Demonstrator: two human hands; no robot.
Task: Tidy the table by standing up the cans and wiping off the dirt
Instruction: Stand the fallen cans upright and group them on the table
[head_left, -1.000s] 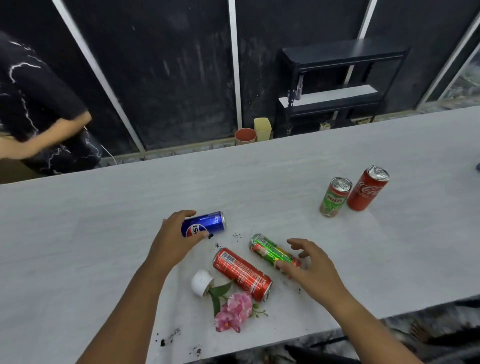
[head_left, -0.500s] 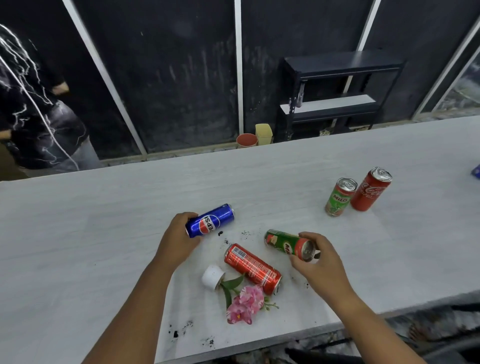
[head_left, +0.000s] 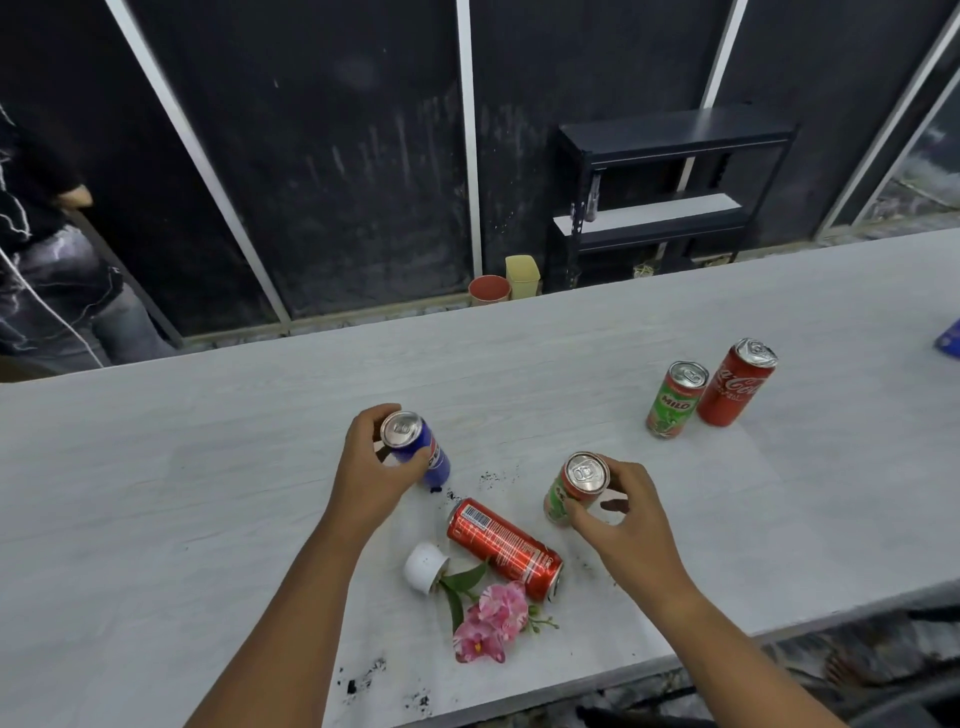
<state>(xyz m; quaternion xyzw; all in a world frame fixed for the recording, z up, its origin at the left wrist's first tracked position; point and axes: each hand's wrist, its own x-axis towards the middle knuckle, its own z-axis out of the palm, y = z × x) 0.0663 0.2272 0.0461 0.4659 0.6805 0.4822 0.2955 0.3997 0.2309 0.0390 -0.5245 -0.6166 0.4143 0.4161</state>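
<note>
My left hand (head_left: 371, 473) grips a blue Pepsi can (head_left: 415, 447), held nearly upright with its silver top toward me and its base near the table (head_left: 156, 467). A green can (head_left: 574, 486) stands upright under my right hand (head_left: 621, 525), which clasps it from the right side. Between my hands a red can (head_left: 504, 548) lies on its side. Specks of dark dirt (head_left: 488, 475) are scattered near the cans, and more dirt (head_left: 363, 680) lies by the front edge.
A green Milo can (head_left: 675, 400) and a red Coca-Cola can (head_left: 735, 382) stand upright at the right. A small white pot (head_left: 426, 566) lies tipped over with a pink flower (head_left: 491, 621) spilling out. A person (head_left: 36, 260) stands beyond the table at left; a dark shelf (head_left: 670, 192) is behind.
Both lying cans have been lifted and turned upright: the blue one in my left hand, the green one in my right. The red can has not moved.
</note>
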